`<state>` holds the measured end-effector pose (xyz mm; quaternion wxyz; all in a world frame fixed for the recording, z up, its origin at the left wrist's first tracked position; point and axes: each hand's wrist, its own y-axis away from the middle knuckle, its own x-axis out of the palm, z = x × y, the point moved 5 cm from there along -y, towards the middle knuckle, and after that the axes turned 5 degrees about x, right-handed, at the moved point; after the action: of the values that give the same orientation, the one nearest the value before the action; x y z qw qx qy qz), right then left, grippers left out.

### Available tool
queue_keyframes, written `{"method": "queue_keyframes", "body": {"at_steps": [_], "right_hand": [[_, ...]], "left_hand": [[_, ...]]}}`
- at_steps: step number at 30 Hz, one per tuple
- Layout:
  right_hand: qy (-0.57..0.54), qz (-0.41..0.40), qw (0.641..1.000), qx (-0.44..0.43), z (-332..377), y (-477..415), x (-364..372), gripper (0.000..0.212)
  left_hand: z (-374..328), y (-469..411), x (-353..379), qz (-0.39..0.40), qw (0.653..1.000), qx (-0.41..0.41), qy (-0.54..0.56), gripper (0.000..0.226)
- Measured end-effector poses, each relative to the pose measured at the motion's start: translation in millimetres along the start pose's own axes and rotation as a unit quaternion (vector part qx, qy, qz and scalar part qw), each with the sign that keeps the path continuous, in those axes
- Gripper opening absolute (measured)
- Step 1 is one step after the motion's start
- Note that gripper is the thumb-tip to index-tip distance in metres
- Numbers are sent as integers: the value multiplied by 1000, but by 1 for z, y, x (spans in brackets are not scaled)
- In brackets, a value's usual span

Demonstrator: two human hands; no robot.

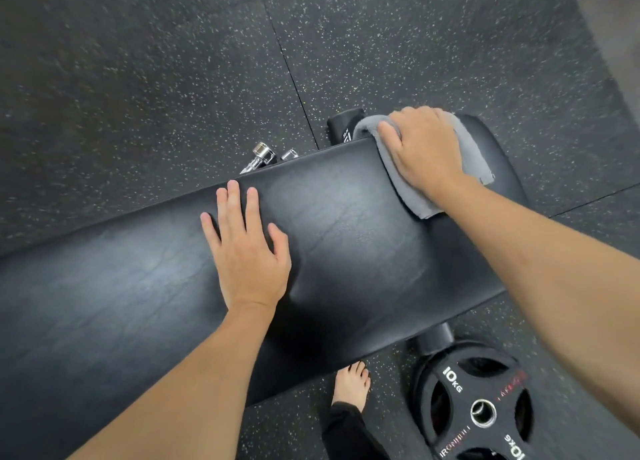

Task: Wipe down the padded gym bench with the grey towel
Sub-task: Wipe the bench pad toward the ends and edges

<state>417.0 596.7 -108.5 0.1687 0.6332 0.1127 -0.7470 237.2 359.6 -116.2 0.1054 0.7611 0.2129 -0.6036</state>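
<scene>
A black padded gym bench (346,237) runs across the view from lower left to upper right, its vinyl skin creased and faintly glossy under the light. It stands on a dark rubber floor (138,78) flecked with pale specks and cut by thin seams between tiles.

The left hand (247,248) lies flat on the middle of the padding, fingers spread and apart, gripping nothing. The right hand (420,147) presses palm-down on the grey towel (408,196), fingers curled over its far edge. The towel is folded and lies across the gap between the long pad and the shorter pad at the bench's right end.

Behind the bench a chrome fitting (261,156) pokes out near the far edge. In front, on the floor at lower right, lies a black weight plate (478,407) marked 10 kg, just beside a bare foot (351,385) with a dark trouser leg.
</scene>
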Motion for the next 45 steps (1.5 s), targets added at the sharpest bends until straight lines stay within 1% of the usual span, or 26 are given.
{"method": "queue_keyframes", "body": {"at_steps": [2, 7, 9, 11, 12, 13, 15, 17, 18, 20, 22, 23, 25, 29, 31, 33, 35, 36, 38, 40, 42, 45], "right_hand": [[-6, -1, 1000, -9, 0, 5, -3, 39], [33, -23, 999, -1, 22, 6, 3, 35], [42, -22, 999, -16, 43, 13, 8, 35], [49, -14, 998, -21, 73, 22, 18, 40], [47, -13, 999, -22, 91, 28, 24, 43], [44, -14, 999, -24, 111, 34, 30, 45], [45, -18, 998, -34, 152, 45, 40, 44], [46, -13, 998, -32, 194, 55, 48, 45], [46, -10, 998, -34, 216, 60, 51, 46], [39, -5, 998, -48, 264, 72, 57, 46], [36, 4, 997, -65, 316, 85, 66, 45], [35, 8, 997, -71, 343, 91, 70, 44], [27, 12, 996, -88, 398, 107, 78, 45], [15, 16, 990, -142, 500, 130, 97, 43], [23, 20, 981, -190, 529, 137, 104, 42], [22, 37, 970, -241, 531, 136, 104, 41], [28, 54, 959, -277, 508, 127, 101, 41], [32, 59, 960, -272, 489, 121, 96, 42], [41, 65, 969, -235, 449, 109, 81, 43], [40, 52, 974, -215, 424, 108, 67, 38], [24, 41, 977, -209, 419, 111, 67, 36], [14, 21, 986, -167, 429, 114, 79, 38]], "left_hand": [[0, 0, 1, 2, 1000, 1, 3, 58], [2, 0, 3, 10, 999, 6, 37, 60], [3, 0, 0, 7, 995, 0, 104, 58], [8, 1, -7, 9, 973, -8, 230, 55], [13, 2, -12, 11, 961, -1, 275, 51], [24, 5, -18, 12, 956, 16, 291, 46], [63, 16, -33, 1, 968, 61, 242, 37], [130, 30, -55, -9, 984, 78, 161, 36], [172, 40, -69, -13, 990, 70, 123, 38], [269, 67, -100, -4, 999, 24, 49, 44], [355, 99, -126, 35, 999, -30, -8, 55], [383, 114, -134, 62, 997, -41, -25, 60], [411, 138, -133, 93, 995, -29, -37, 64], [418, 139, -126, 75, 997, -19, -17, 65], [422, 141, -127, 67, 997, -24, -6, 65], [424, 141, -126, 66, 998, -22, 3, 64], [423, 141, -126, 68, 997, -20, -2, 65], [424, 141, -125, 67, 998, -19, -4, 65], [428, 141, -123, 71, 997, -16, -8, 65], [428, 143, -123, 68, 998, -18, 1, 65], [427, 143, -123, 62, 998, -15, 10, 64], [427, 145, -123, 44, 999, -13, 27, 62]]}}
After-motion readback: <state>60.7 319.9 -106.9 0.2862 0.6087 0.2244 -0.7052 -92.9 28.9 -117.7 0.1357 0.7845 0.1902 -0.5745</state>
